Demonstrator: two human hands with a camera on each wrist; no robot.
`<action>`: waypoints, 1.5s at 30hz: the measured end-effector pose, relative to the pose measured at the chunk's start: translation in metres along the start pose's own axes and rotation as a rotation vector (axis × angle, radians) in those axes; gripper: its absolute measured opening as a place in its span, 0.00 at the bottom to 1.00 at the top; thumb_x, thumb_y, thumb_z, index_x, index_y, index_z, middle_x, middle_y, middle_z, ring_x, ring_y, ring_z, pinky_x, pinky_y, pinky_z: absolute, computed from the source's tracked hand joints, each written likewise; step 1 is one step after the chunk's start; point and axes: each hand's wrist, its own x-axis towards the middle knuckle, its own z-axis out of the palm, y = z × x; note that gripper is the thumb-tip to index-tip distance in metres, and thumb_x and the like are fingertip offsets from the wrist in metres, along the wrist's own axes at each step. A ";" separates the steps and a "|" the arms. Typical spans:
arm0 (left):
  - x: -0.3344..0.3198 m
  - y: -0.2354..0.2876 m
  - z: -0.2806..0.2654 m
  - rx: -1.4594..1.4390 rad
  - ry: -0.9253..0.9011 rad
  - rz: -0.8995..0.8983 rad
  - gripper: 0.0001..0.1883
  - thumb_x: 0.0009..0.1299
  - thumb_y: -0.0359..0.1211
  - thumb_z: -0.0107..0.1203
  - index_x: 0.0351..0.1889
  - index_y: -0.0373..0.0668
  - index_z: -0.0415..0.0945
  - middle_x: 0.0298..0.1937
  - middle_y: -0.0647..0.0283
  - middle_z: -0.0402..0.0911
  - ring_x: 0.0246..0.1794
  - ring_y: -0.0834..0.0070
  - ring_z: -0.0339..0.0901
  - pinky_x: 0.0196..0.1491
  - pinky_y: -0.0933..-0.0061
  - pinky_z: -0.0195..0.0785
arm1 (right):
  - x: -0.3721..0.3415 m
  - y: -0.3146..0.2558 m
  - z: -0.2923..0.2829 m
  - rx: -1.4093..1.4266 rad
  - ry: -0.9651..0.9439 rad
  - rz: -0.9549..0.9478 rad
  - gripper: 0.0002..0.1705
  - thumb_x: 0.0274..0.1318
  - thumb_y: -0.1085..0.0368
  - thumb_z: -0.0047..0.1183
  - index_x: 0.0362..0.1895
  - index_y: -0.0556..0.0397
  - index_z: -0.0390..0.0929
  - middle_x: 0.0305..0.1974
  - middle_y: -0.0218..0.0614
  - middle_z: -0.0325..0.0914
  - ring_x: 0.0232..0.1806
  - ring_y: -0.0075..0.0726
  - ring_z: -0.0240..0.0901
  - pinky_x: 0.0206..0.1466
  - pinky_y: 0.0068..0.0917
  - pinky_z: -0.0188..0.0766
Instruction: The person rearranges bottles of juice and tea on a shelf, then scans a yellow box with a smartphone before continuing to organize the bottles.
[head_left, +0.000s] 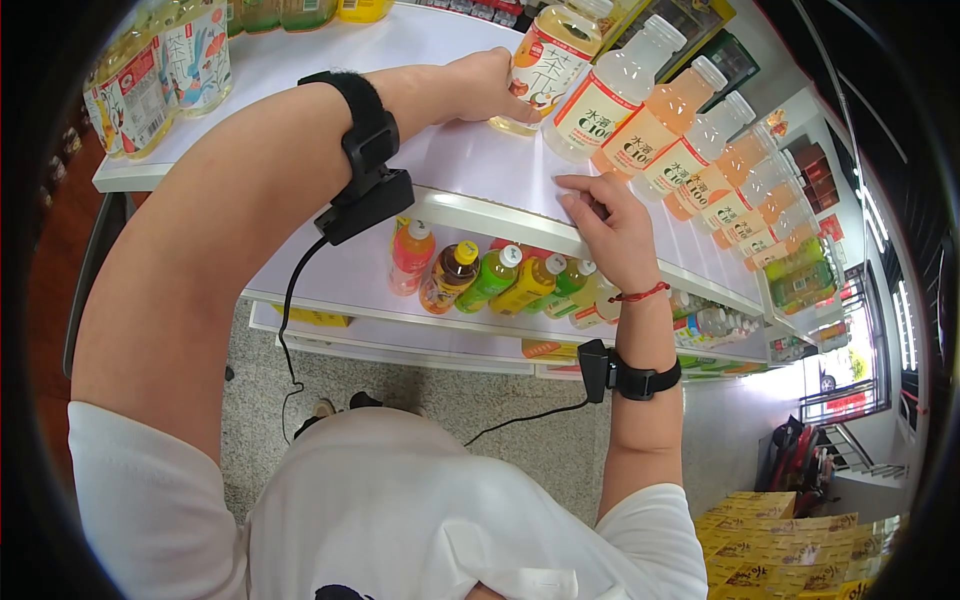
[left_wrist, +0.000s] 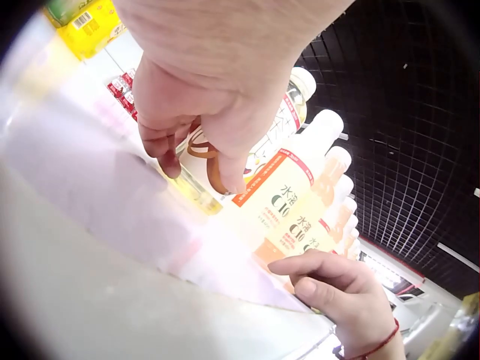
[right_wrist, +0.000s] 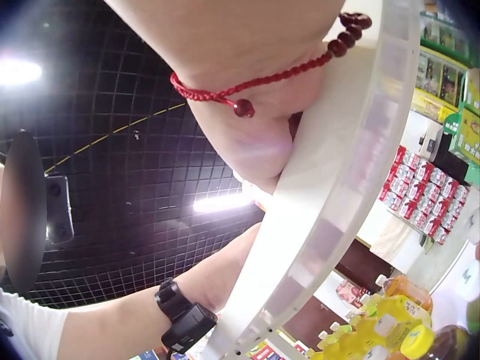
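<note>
In the head view, my left hand (head_left: 478,88) grips the lower part of a clear tea bottle (head_left: 550,68) with pale yellow drink and a white label, thumb in front. The left wrist view shows the thumb and fingers of my left hand (left_wrist: 206,112) on either side of that bottle's base. Beside it stands a whitish drink bottle (head_left: 603,95), first in a row with orange bottles (head_left: 640,125). My right hand (head_left: 618,228) rests at the shelf's front edge, fingers loosely bent and holding nothing. A red bracelet (right_wrist: 247,86) circles the right wrist.
On the white shelf (head_left: 440,165), more tea bottles (head_left: 195,60) stand at the far left. A lower shelf (head_left: 350,275) holds colourful drink bottles (head_left: 490,278). Yellow cartons (head_left: 750,545) are stacked on the floor at right. Cables hang from both wrist cameras.
</note>
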 end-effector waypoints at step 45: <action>-0.267 -0.162 -0.211 0.133 1.077 0.009 0.25 0.59 0.35 0.66 0.53 0.36 0.71 0.43 0.65 0.76 0.33 0.84 0.69 0.38 0.82 0.65 | 0.002 -0.002 0.004 0.074 0.043 0.167 0.10 0.57 0.68 0.55 0.43 0.56 0.81 0.28 0.23 0.68 0.29 0.17 0.61 0.34 0.17 0.60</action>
